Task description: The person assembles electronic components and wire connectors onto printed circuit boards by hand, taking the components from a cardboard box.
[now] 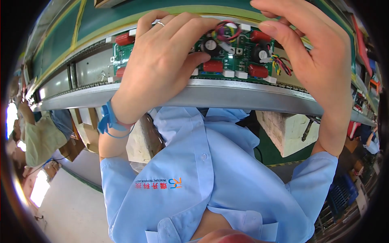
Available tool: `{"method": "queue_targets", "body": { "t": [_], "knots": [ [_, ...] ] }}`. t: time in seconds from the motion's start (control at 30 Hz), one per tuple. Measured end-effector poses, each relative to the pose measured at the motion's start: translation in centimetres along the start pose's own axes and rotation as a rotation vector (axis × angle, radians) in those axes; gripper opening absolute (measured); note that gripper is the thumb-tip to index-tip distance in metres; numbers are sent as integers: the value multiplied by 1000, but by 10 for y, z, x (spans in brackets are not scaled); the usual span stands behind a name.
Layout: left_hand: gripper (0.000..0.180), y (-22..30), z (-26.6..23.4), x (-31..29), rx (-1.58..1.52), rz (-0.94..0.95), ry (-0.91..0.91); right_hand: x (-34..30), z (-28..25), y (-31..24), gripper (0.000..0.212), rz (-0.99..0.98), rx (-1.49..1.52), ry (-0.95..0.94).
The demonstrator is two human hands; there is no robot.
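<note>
My left hand [166, 56] reaches palm down over a green circuit board [231, 60]. Its thumb and index finger close around a black round component [210, 45] with a light label, beside a bundle of coloured wires [227, 31]. The other fingers curl toward the far side, their tips hidden. To the right, my right hand [314, 50] hovers with thumb and index finger apart, nothing visible between them. Between the hands sits a second black round component [261, 53], its coloured wires [280, 65] hanging to the right. Red capacitors [213, 66] and white connectors line the board.
A metal rail with a chain [194, 89] runs across in front of me, and a green surface [117, 20] lies beyond it. White blocks [283, 129] stand below the rail. Other people [44, 133] are at the far left and right edges.
</note>
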State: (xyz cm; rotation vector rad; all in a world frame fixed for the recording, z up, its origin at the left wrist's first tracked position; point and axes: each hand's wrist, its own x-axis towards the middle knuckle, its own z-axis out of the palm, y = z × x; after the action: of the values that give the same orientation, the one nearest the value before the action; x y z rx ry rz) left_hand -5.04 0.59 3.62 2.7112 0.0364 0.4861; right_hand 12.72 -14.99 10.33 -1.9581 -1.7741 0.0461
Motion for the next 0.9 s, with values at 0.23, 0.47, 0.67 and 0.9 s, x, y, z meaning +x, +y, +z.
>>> {"method": "queue_targets", "body": {
  "t": [0.23,0.47,0.67,0.9],
  "knots": [
    [38,-6,-4,28,-2,5,-215,-45,3,35,21,30,214,65],
    [45,7,-12,47,174,57,-522,-69,24,39,24,15,302,95],
    [54,5,-10,49,266,168,-513,-76,28,44,52,39,305,-45],
    [49,0,-7,48,295,328,-487,-86,38,35,58,72,138,-58]
  ]
}}
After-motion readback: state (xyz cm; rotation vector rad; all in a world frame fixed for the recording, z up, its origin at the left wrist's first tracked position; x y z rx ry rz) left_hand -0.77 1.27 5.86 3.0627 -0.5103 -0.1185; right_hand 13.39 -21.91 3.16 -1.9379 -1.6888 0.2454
